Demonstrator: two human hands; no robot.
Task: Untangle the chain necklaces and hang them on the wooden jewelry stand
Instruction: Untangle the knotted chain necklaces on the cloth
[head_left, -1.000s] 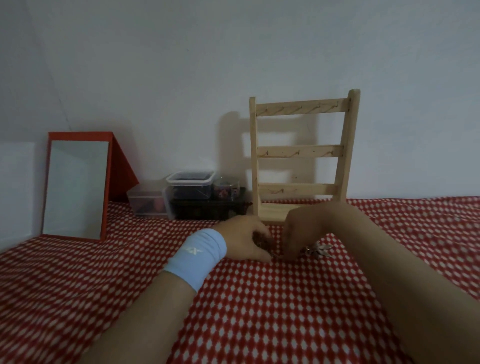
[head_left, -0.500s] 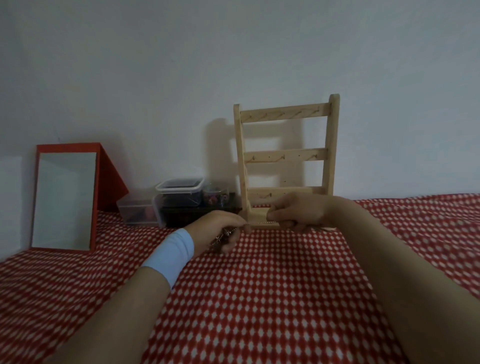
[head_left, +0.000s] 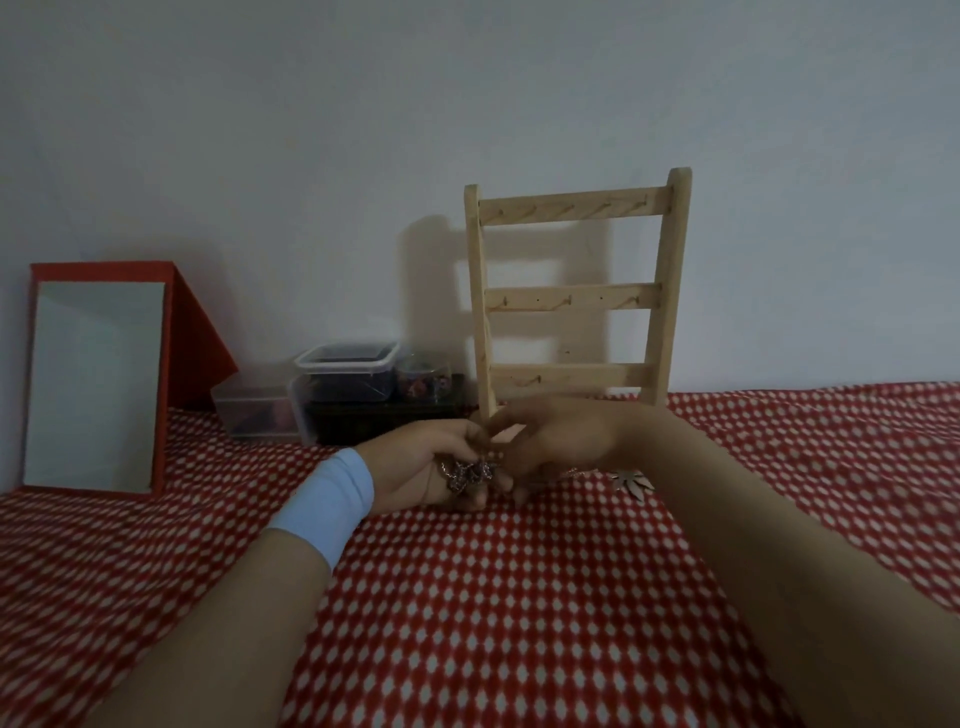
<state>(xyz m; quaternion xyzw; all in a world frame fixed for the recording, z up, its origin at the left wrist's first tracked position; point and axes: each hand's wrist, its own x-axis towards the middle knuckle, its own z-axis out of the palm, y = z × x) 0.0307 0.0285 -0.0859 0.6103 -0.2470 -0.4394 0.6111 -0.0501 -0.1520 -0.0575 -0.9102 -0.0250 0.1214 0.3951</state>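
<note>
Setting: a home, likely a dressing corner | Surface: red cloth with white diamond print spread under everything | Backdrop: plain white wall | Props: red-framed standing mirror, stacked clear plastic boxes of small items, bare wooden jewelry stand against the wall

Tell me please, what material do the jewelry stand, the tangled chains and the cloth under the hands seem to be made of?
Jewelry stand: pale, unpainted wood, matte; faint grain shows on the rails.
Tangled chains, cupped in the left hand: probably metal, since small links glint silvery-pink; the blur leaves it open.
Cloth: woven fabric, matte, red with a white diamond print, and it lies in soft folds.
</note>
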